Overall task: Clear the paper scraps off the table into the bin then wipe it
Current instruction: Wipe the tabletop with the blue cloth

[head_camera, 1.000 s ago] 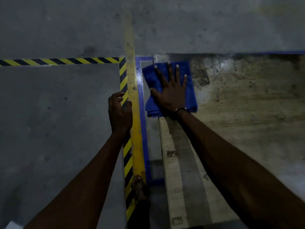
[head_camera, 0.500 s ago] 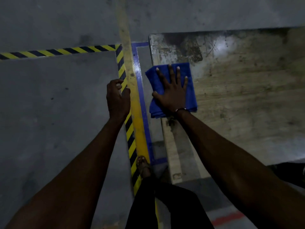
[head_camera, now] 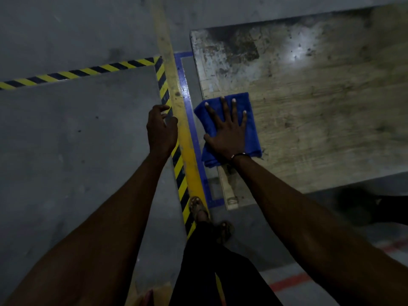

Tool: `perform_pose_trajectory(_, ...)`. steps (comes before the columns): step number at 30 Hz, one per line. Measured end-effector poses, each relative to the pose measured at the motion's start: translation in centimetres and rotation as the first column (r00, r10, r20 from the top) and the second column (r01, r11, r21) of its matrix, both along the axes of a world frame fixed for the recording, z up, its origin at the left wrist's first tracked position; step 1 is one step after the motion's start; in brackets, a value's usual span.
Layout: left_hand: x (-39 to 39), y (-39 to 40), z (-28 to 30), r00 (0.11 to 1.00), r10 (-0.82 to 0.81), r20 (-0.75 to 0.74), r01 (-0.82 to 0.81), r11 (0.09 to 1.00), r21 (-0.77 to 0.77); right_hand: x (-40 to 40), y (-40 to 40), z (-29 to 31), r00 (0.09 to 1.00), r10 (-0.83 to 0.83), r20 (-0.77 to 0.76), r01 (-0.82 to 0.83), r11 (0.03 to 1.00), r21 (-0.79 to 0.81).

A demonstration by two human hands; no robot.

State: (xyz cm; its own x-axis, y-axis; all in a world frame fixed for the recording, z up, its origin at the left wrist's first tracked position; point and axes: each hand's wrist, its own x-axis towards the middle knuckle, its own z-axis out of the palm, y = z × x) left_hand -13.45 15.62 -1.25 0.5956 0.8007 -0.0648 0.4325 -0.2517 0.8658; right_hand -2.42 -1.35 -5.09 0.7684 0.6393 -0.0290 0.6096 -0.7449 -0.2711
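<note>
A folded blue cloth (head_camera: 252,129) lies at the left edge of the worn, stained wooden table (head_camera: 309,107), part of it hanging over that edge. My right hand (head_camera: 227,133) presses flat on the cloth with its fingers spread. My left hand (head_camera: 162,129) hangs in the air to the left of the table, above the floor tape, fingers loosely curled and holding nothing. No paper scraps and no bin show in the view.
Yellow-and-black hazard tape (head_camera: 77,72), a yellow line (head_camera: 176,96) and blue tape (head_camera: 192,120) mark the grey concrete floor left of the table. My sandalled feet (head_camera: 199,209) stand near the table's near left corner. A red floor line (head_camera: 287,281) runs at the lower right.
My right hand has slid the blue cloth from the table's far left corner toward me along the left edge. My left hand stayed beside the table in the air.
</note>
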Motion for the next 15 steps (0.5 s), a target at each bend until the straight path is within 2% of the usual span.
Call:
perform_pose_trajectory(6, 0.2, -2.0, 1.8, 0.992, -0.124, -0.027, 0.126, 0.988, 0.090, -6.0, -4.6, 0.3, 0.998, -0.049, 0.029, 0.049, 0.999, 0.023)
perform_pose_trajectory(11, 0.6, -2.4, 3.3, 0.968, -0.234, -0.093, 0.242, 0.967, 0.085, -10.9, -8.2, 1.3, 0.990, -0.141, 0.018, 0.141, 0.990, -0.002)
perform_pose_trajectory(15, 2.4, -3.1, 4.4, 0.911, -0.393, -0.122, 0.403, 0.913, 0.068, -13.2, -9.1, 1.4, 0.962, -0.273, -0.017, 0.273, 0.962, 0.002)
